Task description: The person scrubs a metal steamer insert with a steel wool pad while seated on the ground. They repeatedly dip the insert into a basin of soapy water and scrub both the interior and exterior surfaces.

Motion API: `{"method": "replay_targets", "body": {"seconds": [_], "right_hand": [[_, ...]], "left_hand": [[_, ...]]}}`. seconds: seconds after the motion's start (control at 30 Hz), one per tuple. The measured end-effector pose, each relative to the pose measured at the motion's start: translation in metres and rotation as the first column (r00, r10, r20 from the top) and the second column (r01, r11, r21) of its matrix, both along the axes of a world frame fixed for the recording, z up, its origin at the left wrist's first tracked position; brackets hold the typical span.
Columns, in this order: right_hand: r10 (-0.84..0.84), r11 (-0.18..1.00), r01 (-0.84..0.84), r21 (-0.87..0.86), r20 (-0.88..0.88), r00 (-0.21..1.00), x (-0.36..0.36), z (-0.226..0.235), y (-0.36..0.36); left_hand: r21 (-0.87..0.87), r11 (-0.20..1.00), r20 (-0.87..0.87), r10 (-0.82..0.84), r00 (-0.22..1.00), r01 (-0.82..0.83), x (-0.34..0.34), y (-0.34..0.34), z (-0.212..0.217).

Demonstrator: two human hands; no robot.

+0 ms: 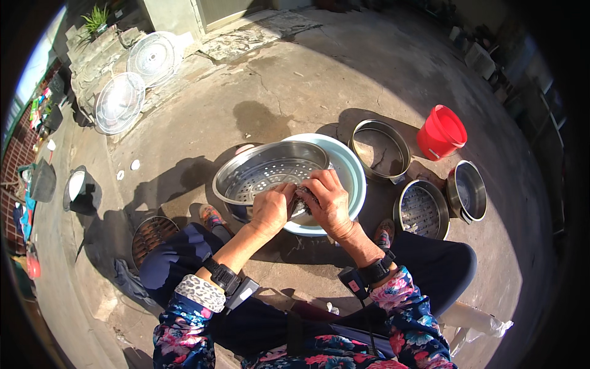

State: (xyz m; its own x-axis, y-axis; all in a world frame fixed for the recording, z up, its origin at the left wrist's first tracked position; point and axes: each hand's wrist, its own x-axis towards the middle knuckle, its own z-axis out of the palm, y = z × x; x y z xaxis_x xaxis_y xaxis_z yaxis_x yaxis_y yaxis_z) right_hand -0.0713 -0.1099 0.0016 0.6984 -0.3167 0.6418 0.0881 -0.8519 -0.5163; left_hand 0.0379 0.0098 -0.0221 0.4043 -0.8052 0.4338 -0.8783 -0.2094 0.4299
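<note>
A metal steamer basket (243,165) with a perforated bottom is tilted over a light blue basin (353,178). At its near right rim, my left hand (271,207) has its fingers closed on the edge. Pressed against the same part of the rim, my right hand (330,203) is closed round a dark, rough-looking scouring pad (301,203). The two hands nearly meet there. My fingers hide part of the pad and of the rim.
To the right stand a metal ring-shaped pot (405,161), a perforated steamer tray (423,212), a metal pot (468,190) and a red bucket (442,132). A round slatted rack (152,237) lies by my left knee. Two fan grilles (121,103) lean at the far left.
</note>
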Motion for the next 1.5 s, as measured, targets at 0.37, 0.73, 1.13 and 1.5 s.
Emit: {"method": "replay_targets", "body": {"seconds": [0.37,0.73,1.13,1.5], "right_hand": [[-0.375,0.623,0.261,0.738,-0.012,0.927,-0.017,-0.017,-0.071],[-0.064,0.966,0.056,0.253,0.023,0.998,-0.023,0.005,-0.015],[-0.243,0.955,0.205,0.213,0.174,0.954,0.009,0.009,-0.037],[-0.201,0.974,0.161,0.160,0.276,0.940,0.015,0.006,-0.040]], "left_hand": [[-0.022,0.999,-0.131,0.030,0.991,-0.033,0.001,0.003,-0.013],[-0.120,0.991,-0.175,0.034,0.984,-0.055,-0.001,-0.006,-0.006],[-0.047,0.991,-0.302,0.103,0.948,-0.123,0.000,-0.023,0.005],[-0.095,0.991,-0.304,0.062,0.950,-0.095,0.001,-0.022,0.007]]}}
